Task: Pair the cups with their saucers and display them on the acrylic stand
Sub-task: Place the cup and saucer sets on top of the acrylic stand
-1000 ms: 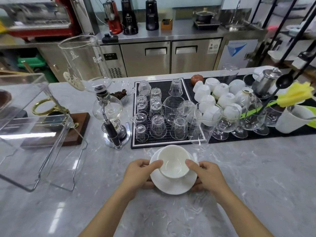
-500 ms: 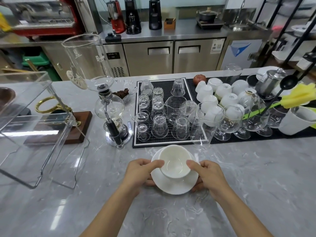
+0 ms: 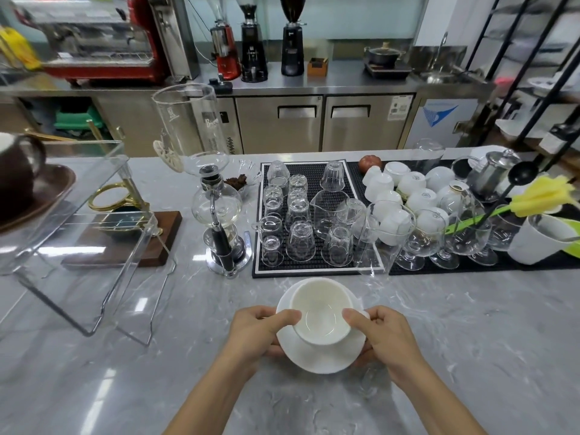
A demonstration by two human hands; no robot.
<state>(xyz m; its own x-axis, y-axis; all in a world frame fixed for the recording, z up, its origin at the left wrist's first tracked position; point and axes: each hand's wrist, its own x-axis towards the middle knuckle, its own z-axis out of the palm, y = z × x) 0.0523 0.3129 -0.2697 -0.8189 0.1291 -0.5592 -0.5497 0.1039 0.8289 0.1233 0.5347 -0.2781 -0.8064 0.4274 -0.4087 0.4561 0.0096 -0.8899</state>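
Grey marble counter [image 3: 470, 340] carries a black mat [image 3: 314, 171] w/ upturned glasses [image 3: 300, 241], and a 2nd mat to its right w/ stemmed glasses [image 3: 422, 238], a steel teapot [image 3: 489, 174] & a yellow brush [image 3: 539, 196] in a white mug [image 3: 536, 240]. Left of the mats: a siphon brewer [image 3: 216, 208], then a wood base [image 3: 122, 240] w/ a brass ring [image 3: 110, 196]. Back bench [image 3: 329, 78]: 3 grinders [image 3: 254, 48], red espresso machine [image 3: 103, 42], black pot [image 3: 384, 54].

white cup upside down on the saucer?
No, the white cup sits mouth up on the saucer, its empty inside showing, with the left hand and right hand holding the pair.
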